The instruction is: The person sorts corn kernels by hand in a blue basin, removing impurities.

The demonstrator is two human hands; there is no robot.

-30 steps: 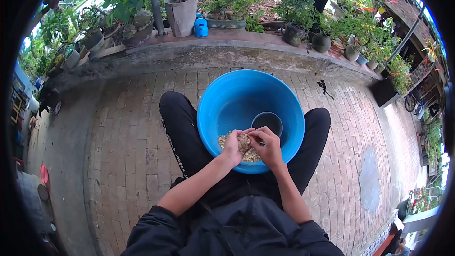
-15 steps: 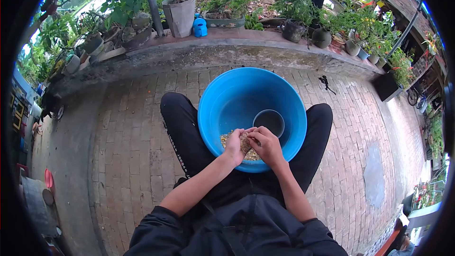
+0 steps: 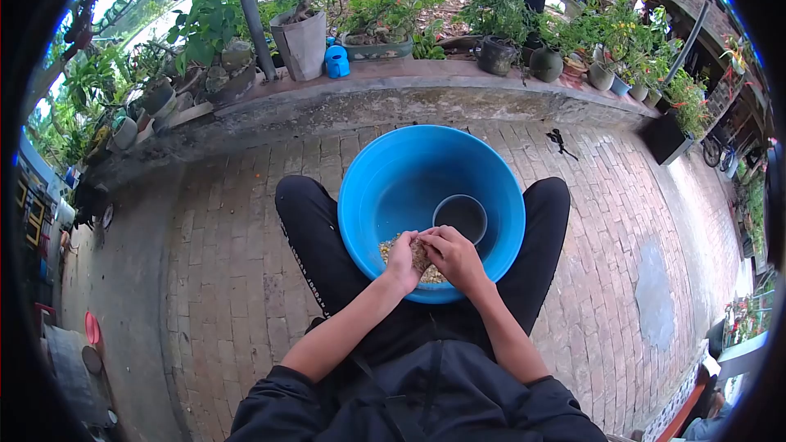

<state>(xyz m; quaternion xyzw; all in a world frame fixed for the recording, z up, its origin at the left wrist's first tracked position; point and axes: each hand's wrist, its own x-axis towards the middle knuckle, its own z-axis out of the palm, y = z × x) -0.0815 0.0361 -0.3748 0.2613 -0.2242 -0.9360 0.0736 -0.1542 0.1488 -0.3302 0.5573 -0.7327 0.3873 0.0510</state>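
Note:
A large blue plastic tub (image 3: 360, 172) rests between my legs. My left hand (image 3: 402, 265) is cupped over its near side, palm up, holding a handful of brownish grains (image 3: 420, 257). Over that handful, the thumb and fingers of my right hand (image 3: 455, 259) are pinched together; anything between them is too small to make out. Beneath my hands, loose yellow and tan grains (image 3: 433, 276) lie on the tub's floor, partly hidden. Just beyond my right hand, inside the tub, stands a round dark-insided bowl (image 3: 460, 214).
Brick paving (image 3: 221, 254) surrounds my seat. A low ledge (image 3: 385, 106) ahead carries potted plants (image 3: 495, 55) and a small blue watering can (image 3: 336, 61). A black strap-like object (image 3: 561, 144) lies on the bricks. Red sandals (image 3: 92, 327) are at the left.
My right fingertips have shifted slightly over the handful, still pinched. My left hand stays cupped. The whole view has tilted a little, so the tub appears slightly lower.

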